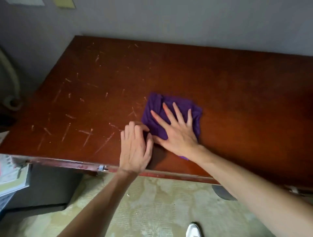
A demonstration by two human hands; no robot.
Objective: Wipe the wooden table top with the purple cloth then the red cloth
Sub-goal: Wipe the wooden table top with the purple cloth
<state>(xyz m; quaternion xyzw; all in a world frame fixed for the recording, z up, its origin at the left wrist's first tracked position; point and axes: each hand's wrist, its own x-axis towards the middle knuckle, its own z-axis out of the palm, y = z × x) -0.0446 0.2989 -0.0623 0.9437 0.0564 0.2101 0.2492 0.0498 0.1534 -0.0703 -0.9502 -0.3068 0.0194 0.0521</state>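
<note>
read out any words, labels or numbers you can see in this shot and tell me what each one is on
None can be read.
Papers stacked at the left edge: printed marks in dark and red, too blurred to read.
Two sheets on the wall at the top left: cut off by the frame, no text visible.
Purple cloth, wooden table top and white shoe: no lettering visible.

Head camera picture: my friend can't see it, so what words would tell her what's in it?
A person's right hand presses flat, fingers spread, on a folded purple cloth lying on a scratched wooden table top. The left hand rests beside it, its curled fingers at the cloth's near corner. No red cloth shows.
</note>
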